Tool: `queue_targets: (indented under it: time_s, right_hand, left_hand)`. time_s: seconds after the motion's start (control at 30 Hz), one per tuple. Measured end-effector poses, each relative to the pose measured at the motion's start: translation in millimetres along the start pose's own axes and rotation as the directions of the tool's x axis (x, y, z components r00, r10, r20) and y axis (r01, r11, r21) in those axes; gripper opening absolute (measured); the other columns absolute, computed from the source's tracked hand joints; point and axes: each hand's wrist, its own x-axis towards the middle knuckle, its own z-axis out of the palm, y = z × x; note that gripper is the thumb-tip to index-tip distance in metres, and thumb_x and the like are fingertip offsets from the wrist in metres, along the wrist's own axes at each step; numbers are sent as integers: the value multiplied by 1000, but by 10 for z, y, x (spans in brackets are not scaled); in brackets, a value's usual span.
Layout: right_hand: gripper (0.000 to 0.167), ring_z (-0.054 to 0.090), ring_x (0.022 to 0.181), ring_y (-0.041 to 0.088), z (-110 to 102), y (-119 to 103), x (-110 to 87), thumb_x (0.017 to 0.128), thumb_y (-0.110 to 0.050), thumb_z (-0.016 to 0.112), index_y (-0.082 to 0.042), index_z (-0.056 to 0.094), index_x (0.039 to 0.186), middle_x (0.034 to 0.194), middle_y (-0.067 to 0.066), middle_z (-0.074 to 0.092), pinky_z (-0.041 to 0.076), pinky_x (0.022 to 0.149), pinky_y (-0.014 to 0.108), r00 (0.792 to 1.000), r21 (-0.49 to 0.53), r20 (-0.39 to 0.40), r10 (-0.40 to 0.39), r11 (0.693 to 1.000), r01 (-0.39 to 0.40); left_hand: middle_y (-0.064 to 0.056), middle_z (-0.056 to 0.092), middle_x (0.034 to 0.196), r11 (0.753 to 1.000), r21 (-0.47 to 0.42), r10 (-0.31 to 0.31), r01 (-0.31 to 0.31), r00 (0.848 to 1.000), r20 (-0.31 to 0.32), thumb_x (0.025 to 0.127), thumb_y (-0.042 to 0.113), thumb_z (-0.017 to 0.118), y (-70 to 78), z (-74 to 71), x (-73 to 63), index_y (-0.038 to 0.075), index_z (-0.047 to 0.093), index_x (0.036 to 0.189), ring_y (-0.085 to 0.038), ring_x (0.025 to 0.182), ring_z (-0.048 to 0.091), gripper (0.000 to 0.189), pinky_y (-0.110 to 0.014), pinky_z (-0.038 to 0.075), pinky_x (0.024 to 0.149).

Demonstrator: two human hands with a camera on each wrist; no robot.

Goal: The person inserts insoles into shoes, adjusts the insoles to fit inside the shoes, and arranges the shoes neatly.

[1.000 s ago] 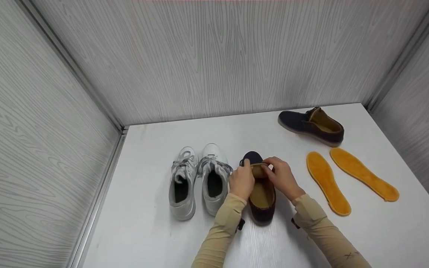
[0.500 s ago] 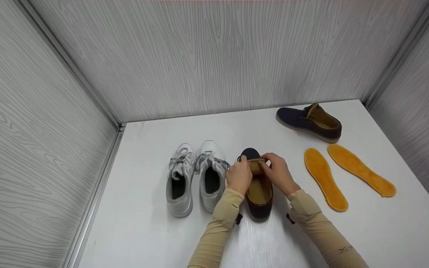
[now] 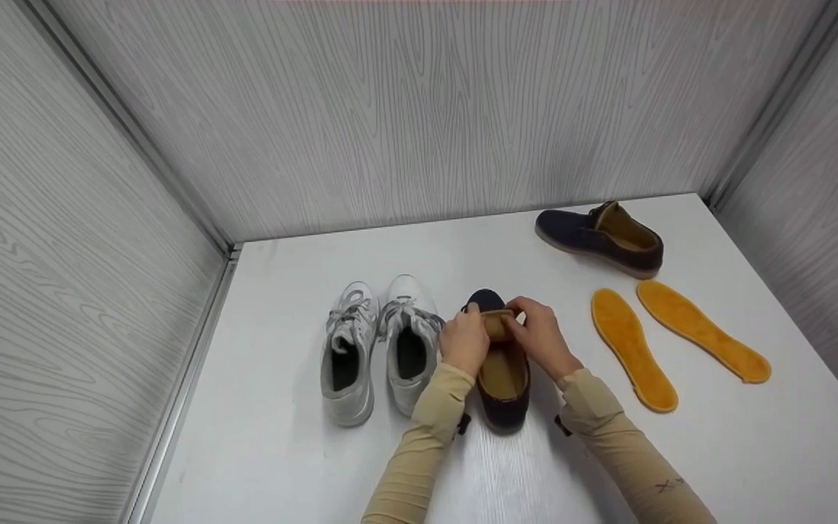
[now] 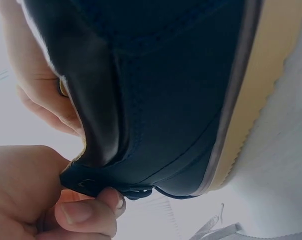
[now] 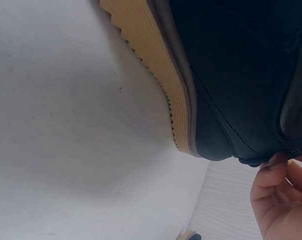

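Note:
A dark navy shoe (image 3: 504, 411) with a tan lining stands on the white table between my two hands, its toe pointing away from me. My left hand (image 3: 464, 342) pinches the upper edge of the shoe's opening on the left, near the laces. On the right side, my right hand (image 3: 540, 336) pinches the same opening by the tongue (image 3: 495, 327). Both wrist views show fingers curled at the lace flaps, and the shoe's ridged tan sole (image 4: 251, 100) faces the tabletop. The fingers hide most of the laces.
Two white sneakers (image 3: 346, 400) with grey laces stand left of the navy shoe, the nearer one close by my left hand. Two orange insoles (image 3: 633, 349) lie to the right. Behind them sits a second navy shoe (image 3: 601, 240), turned sideways near the back wall (image 3: 419, 109).
The whole head view has shifted slightly. Both hands keep their grip at the shoe's opening, with little visible movement, and the shoe stays in place.

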Motion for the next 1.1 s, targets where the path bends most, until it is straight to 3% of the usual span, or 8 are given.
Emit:
queue_targets:
  time_s: [0.27, 0.43, 0.6, 0.8, 0.97, 1.1]
  right_hand:
    - [6, 56, 72, 25, 1, 12, -2, 89, 2, 68, 0, 68, 95, 88, 12, 67, 44, 64, 34, 1000, 5, -5, -31, 1000, 31]
    - [6, 62, 81, 29, -40, 10, -4, 91, -2, 67, 1, 69, 95, 90, 13, 67, 48, 67, 37, 998, -26, 15, -60, 998, 61]
    - [7, 60, 78, 25, -153, 22, -19, 92, -5, 65, 0, 70, 94, 88, 12, 67, 49, 66, 38, 997, -56, 19, -68, 996, 69]
    - [6, 60, 77, 30, -358, 120, -20, 89, -4, 65, 0, 69, 88, 82, 13, 66, 48, 72, 45, 998, -153, 4, -63, 986, 63]
    - [11, 58, 78, 32, -527, 279, -50, 91, -7, 63, 3, 68, 90, 83, 15, 64, 48, 74, 46, 999, -210, 40, 27, 978, -18]
    - [16, 58, 79, 36, -663, 466, -122, 90, -8, 62, 6, 67, 92, 85, 21, 64, 47, 75, 49, 995, -280, -14, 102, 955, -102]
  left_hand:
    - [-17, 72, 89, 1000, -2, 8, -8, 1000, -24, 96, 22, 62, 1, 8, 13, 5, 63, 105, -32, 77, 71, 19, -43, 55, 63]
    - [-16, 71, 86, 999, 17, 49, -48, 998, -49, 100, 25, 57, -14, -32, -9, 5, 64, 102, -32, 73, 70, 21, -43, 55, 59]
    - [-15, 70, 80, 996, 28, 93, -90, 990, -106, 100, 28, 57, -33, -48, -55, 6, 65, 96, -31, 67, 69, 24, -42, 53, 53]
    - [-15, 70, 80, 995, 17, 100, -99, 988, -120, 99, 29, 59, -41, -47, -47, 6, 66, 95, -32, 67, 69, 24, -43, 53, 54]
    - [-15, 71, 80, 995, 9, 97, -97, 990, -103, 99, 29, 58, -48, -45, -29, 8, 67, 95, -32, 68, 69, 24, -44, 53, 54]
    - [-15, 70, 80, 995, 13, 97, -96, 991, -88, 99, 30, 58, -59, -42, -24, 7, 67, 96, -32, 68, 69, 25, -44, 53, 54]
